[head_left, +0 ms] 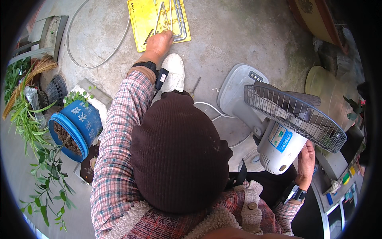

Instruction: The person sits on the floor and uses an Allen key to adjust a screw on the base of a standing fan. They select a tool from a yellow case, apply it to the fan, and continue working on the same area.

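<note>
Fan (274, 129) at right, cage (326, 137) on, housing (274, 160) closed: seemingly early work, with tool choice in hand and most left to do. Tray (143, 20) ahead, below the keys. Right hand (305, 162) at the cage, fingertips hidden, grip impossible to tell; left hand (160, 43) over keys (182, 24), fingers bunched, any pinch likewise unclear.

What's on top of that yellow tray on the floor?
Several bent metal rods lie on the yellow tray. The left hand covers part of its near side, so whatever lies underneath can't be seen.
</note>
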`<action>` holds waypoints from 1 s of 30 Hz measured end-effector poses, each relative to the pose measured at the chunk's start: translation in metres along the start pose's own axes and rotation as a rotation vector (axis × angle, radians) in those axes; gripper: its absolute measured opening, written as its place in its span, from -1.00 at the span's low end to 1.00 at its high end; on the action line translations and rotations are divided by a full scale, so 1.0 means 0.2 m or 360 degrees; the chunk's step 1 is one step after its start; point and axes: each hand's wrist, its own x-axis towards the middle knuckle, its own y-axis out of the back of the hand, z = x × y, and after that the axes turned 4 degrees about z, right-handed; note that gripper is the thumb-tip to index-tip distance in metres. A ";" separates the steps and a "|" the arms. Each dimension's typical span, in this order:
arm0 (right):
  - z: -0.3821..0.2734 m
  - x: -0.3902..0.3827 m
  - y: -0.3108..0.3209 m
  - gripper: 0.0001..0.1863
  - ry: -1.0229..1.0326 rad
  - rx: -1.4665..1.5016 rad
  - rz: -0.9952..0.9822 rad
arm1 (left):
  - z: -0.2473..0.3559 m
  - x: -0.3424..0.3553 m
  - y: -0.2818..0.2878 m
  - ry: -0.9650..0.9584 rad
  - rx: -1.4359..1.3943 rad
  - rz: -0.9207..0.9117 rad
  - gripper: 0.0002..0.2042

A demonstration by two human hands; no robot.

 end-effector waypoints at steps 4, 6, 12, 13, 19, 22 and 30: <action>-0.01 0.00 -0.02 -0.62 0.0022 0.0012 -0.0049 | -0.02 -0.01 -0.01 -0.0093 0.0055 0.0041 -0.84; -0.02 0.00 -0.03 -0.61 0.0014 -0.0035 -0.0036 | -0.02 -0.03 -0.01 -0.0105 0.0049 0.0076 -0.83; -0.02 0.00 -0.01 -0.62 0.0004 -0.0034 -0.0078 | 0.00 -0.02 -0.01 -0.0051 0.0088 -0.0110 -0.82; -0.01 0.00 0.00 -0.63 0.0007 0.0021 -0.0098 | 0.00 -0.02 -0.02 -0.0051 0.0080 -0.0135 -0.82; 0.02 0.00 0.02 -0.70 0.0014 0.0005 -0.0079 | 0.00 -0.07 -0.02 0.0323 -0.0237 0.0194 -0.84; 0.01 0.01 0.03 -0.70 0.0007 0.0012 -0.0106 | 0.00 -0.07 -0.01 0.0380 -0.0294 0.0348 -0.84; -0.02 0.00 0.01 -0.72 -0.0013 0.0004 -0.0147 | 0.07 -0.01 -0.01 0.0343 -0.0094 0.0150 -0.81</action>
